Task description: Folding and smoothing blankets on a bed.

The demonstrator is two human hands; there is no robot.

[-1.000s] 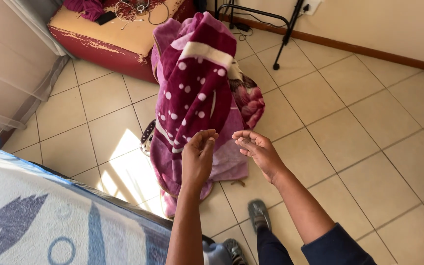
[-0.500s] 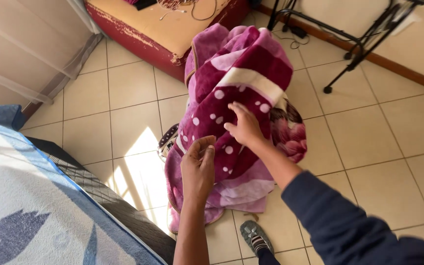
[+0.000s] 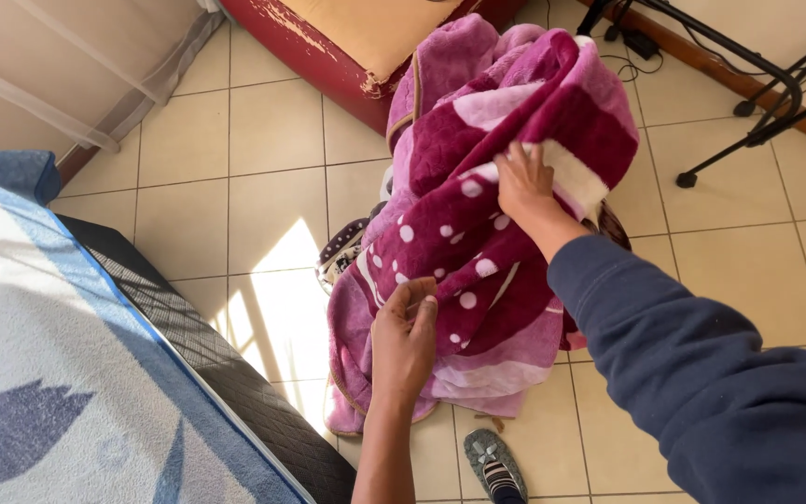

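The plum blanket [image 3: 478,233] with white dots stands heaped on the tiled floor [image 3: 235,140], at two o'clock from the bed [image 3: 58,373]. The right hand [image 3: 521,182] grips its upper fold, fingers dug in; the left hand [image 3: 405,341], at seven o'clock from it, pinches the lower edge.

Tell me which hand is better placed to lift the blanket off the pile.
Right, probably. The right hand already grips the plush magenta white-dotted blanket high up; the left hand only pinches a lower fold.
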